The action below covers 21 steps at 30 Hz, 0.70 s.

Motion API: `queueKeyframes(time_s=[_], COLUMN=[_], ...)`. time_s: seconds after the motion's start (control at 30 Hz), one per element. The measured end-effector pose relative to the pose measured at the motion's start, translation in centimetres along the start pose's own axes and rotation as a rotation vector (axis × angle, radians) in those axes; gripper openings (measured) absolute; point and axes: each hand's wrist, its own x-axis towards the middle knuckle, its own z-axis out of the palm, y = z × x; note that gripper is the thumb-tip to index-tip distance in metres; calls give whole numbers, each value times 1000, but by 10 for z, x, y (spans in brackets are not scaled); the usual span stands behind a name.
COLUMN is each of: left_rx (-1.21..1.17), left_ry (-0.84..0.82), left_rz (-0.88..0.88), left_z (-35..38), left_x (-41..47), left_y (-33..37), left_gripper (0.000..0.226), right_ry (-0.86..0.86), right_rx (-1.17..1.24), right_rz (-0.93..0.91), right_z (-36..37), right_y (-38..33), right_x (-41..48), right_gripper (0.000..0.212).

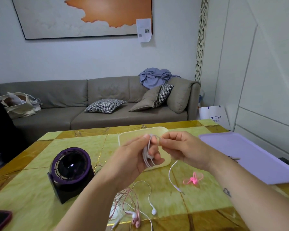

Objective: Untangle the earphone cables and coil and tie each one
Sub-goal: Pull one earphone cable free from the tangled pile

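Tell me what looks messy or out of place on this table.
The pink and white earphone cables lie tangled at the table's near edge, earbuds at the rim. Nothing else stands out.

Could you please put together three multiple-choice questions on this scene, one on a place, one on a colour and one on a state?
1. Where does the purple fan stand on the table?
A. Left of both hands
B. Right of both hands
C. Between the hands

2. What colour is the small looped bundle lying by the right forearm?
A. Pink
B. Black
C. Green

3. How is the white cable at the left hand held?
A. Laid flat in a straight line
B. Wound round the fingers, with the right hand pinching its run
C. Stretched taut between two fists

Answers: 1 A, as the fan sits left of the left forearm. 2 A, as its loops are bright pink. 3 B, as loops wrap the left fingers and the right fingertips pinch the strand.
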Motion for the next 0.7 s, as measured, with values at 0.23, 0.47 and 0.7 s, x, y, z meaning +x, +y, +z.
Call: queueKeyframes(time_s=[0.23,0.47,0.7], left_rx=[37,-17,-401], left_ry=[-33,183,454], left_rz=[-84,-42,105], left_z=[2,-4,-20], left_x=[-2,6,22], left_y=[-2,-2,8], left_gripper=[41,30,23], right_ry=[227,121,-82], right_rx=[19,-167,-279], right_rz=[-60,-228,-15], right_z=[1,2,23], right_y=[5,-31,-27], right_x=[7,2,-6], right_gripper=[20,21,28])
